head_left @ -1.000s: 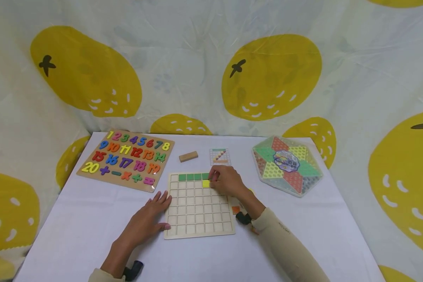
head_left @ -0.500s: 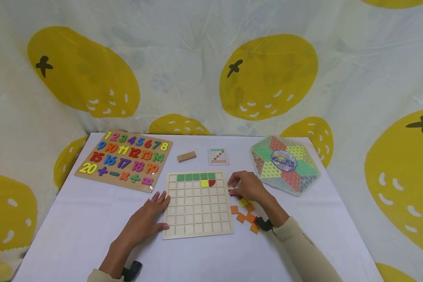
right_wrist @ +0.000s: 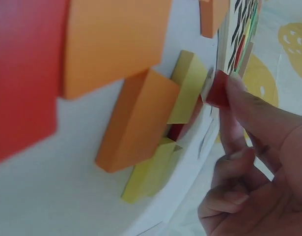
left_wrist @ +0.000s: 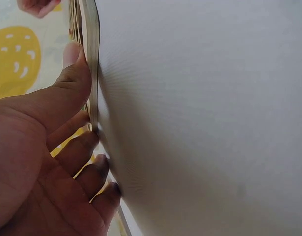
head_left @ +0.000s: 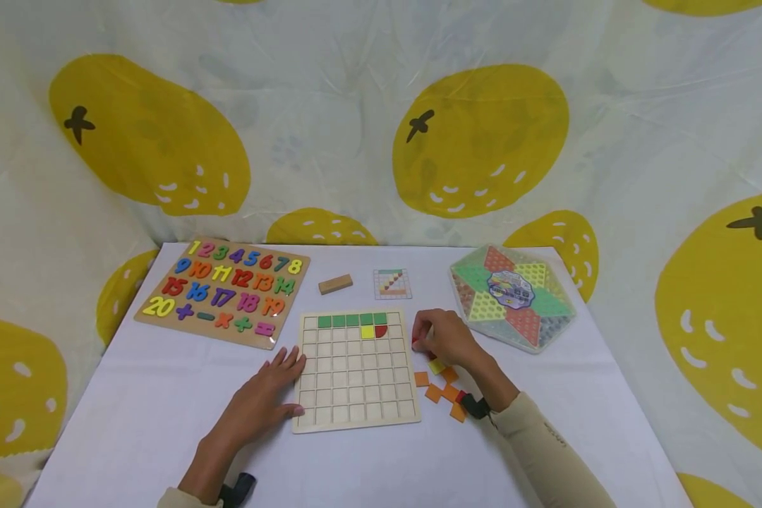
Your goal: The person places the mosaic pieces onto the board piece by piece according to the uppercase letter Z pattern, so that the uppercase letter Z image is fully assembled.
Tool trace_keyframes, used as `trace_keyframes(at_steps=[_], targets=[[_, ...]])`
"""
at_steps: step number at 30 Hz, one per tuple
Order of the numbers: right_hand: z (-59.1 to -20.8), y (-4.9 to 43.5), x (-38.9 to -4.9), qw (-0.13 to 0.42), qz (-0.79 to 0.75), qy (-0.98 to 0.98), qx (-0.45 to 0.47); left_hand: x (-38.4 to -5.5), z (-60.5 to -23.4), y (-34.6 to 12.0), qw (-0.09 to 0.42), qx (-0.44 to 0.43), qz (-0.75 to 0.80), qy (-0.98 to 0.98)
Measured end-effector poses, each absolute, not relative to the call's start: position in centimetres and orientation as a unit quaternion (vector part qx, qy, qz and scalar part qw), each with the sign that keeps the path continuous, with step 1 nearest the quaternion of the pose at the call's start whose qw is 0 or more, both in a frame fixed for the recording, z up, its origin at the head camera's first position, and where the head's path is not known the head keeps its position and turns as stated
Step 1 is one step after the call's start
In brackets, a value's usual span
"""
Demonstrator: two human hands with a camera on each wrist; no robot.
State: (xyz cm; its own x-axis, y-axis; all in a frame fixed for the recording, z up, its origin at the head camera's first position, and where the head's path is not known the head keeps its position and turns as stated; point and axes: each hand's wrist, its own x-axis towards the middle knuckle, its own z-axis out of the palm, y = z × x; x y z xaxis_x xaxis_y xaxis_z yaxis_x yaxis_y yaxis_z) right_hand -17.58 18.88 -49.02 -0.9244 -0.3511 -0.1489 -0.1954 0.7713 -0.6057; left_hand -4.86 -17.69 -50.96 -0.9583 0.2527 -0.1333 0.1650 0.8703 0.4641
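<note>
A wooden grid board [head_left: 354,382] lies on the table. Its top row holds several green tiles [head_left: 353,320]; below them sit a yellow tile [head_left: 367,331] and a red round-cornered tile [head_left: 381,331], side by side. My left hand [head_left: 265,389] rests against the board's left edge, fingers spread and thumb at the lower corner. Just off the board's right side, my right hand [head_left: 446,339] pinches a small red tile [right_wrist: 218,89] between thumb and fingertip, as the right wrist view shows. Beneath that hand lie loose orange tiles [head_left: 433,392], yellow tiles [head_left: 436,366] and red ones.
Behind the board are a wooden block [head_left: 336,283] and a printed pattern card [head_left: 391,283]. A number puzzle board [head_left: 225,293] lies at the back left, a hexagonal Chinese checkers box [head_left: 511,296] at the back right. A patterned curtain [head_left: 330,141] hangs behind the table.
My right hand has left the board's upper right, where a red tile now shows beside the yellow one. It moved right to the loose pieces and pinches another red tile. My left hand stayed.
</note>
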Motion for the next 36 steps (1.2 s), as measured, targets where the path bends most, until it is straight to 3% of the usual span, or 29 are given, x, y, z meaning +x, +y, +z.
trace_keyframes(at_steps=[12, 36], targets=[[-48.7, 16.2, -17.6, 0.096, -0.324, 0.925, -0.175, -4.8, -51.4, -17.9, 0.089, 0.114, 0.231, 0.962], [-49.3, 10.1, -17.0, 0.1, -0.268, 0.941, -0.181, -5.0, -51.1, -17.9, 0.097, 0.107, 0.237, 0.961]])
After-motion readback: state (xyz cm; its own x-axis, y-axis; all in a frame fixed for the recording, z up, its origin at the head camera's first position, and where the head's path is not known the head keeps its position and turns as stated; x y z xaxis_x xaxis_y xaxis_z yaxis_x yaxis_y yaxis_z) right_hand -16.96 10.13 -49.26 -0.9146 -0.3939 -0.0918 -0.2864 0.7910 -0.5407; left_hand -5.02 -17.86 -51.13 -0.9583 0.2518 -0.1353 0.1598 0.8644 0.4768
